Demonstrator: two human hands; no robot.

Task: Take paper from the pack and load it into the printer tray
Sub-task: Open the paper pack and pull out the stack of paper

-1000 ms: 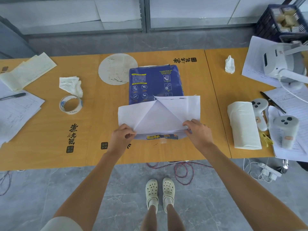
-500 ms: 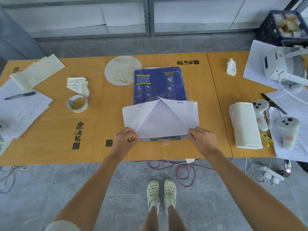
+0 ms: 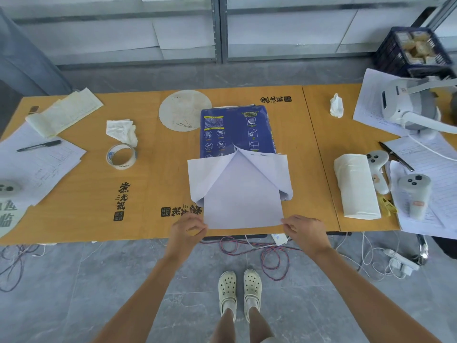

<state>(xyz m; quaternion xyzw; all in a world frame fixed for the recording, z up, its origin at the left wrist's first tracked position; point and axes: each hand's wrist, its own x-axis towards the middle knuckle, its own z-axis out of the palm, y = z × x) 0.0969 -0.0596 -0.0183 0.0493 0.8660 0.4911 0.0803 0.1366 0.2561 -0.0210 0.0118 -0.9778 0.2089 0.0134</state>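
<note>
A blue paper pack (image 3: 232, 129) lies flat in the middle of the wooden table (image 3: 148, 184), its near end torn open with two white wrapper flaps (image 3: 200, 179) folded outward. White paper (image 3: 243, 201) sticks out of the open end toward the table's front edge. My left hand (image 3: 189, 229) pinches the paper's near left corner. My right hand (image 3: 303, 231) pinches the near right corner. No printer or tray is in view.
A tape roll (image 3: 121, 155), crumpled tissue (image 3: 122, 131), papers with a pen (image 3: 39, 146) lie left. A paper-towel roll (image 3: 356, 185), two controllers (image 3: 415, 194), a headset (image 3: 408, 105) and forms sit right. Cables (image 3: 267, 253) trail on the floor below the edge.
Both hands have pulled back toward the table's front edge, drawing the paper further out of the pack. The camera view has shifted slightly.
</note>
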